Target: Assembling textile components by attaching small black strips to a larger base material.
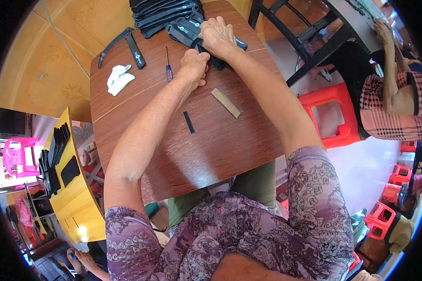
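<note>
At the far side of the brown table (pixel 225 140), both my arms reach over several black straps (pixel 185 30) with small white markings. My right hand (pixel 218 36) is closed over the straps, its fingertips partly hidden. My left hand (pixel 194 66) lies just nearer and to the left, fingers curled around a black strap whose end I cannot see. Left of that hand is a screwdriver (pixel 169 72) with a clear bluish handle. Nearer to me lie a tan flat strip (pixel 226 103) and a short black strip (pixel 189 122).
A stack of black straps (pixel 162 14) stands at the far edge. One strap (pixel 135 52) and a crumpled white cloth (pixel 120 79) lie on the left. Beside the table are a red stool (pixel 330 136), a yellow board (pixel 77 201) with black pieces, and a person in a checked shirt (pixel 384 126).
</note>
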Available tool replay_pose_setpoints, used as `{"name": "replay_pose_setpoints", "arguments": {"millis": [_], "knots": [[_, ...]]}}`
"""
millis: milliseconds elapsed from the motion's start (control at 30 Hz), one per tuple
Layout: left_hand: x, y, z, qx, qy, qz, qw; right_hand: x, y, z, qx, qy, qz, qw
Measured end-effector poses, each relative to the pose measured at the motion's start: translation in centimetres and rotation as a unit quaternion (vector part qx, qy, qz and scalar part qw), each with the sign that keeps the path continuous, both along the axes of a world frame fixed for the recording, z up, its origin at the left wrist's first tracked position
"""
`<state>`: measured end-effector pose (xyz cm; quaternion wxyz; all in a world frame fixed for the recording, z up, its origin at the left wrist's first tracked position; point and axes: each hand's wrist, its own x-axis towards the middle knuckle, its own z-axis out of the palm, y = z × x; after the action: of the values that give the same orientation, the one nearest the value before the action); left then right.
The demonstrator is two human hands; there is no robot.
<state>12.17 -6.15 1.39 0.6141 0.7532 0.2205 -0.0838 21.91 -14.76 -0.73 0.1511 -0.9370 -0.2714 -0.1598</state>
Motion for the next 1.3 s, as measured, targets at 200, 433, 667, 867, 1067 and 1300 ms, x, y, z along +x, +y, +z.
{"name": "replay_pose_setpoints", "arguments": {"millis": [200, 433, 667, 867, 1067, 1300], "knots": [[-0.6, -0.8, -0.1, 0.005, -0.005, 0.0, 1.0, 0.0, 0.0, -0.3, 0.008, -0.025, 0.016, 1.0], [-0.9, -0.2, -0.4, 0.069, -0.018, -0.056, 0.996, -0.2, -0.5, -0.7, 0.026, -0.046, 0.034, 0.998], [1.6, 3.9, 1.5, 0.076, 0.008, -0.02, 0.997, 0.1, -1.2, -1.3, 0.077, -0.071, 0.042, 0.994], [5.7, 6.0, 0.9, 0.058, -0.02, 0.062, 0.996, 0.2, -0.9, -1.7, 0.1, -0.098, 0.051, 0.989], [7.0, 6.9, -0.2, 0.025, -0.067, 0.037, 0.997, 0.2, -1.1, -1.9, 0.134, -0.112, 0.056, 0.983], [6.0, 7.4, -1.5, -0.118, -0.16, 0.055, 0.979, 1.0, -1.8, -2.1, 0.201, -0.074, 0.072, 0.974]]}}
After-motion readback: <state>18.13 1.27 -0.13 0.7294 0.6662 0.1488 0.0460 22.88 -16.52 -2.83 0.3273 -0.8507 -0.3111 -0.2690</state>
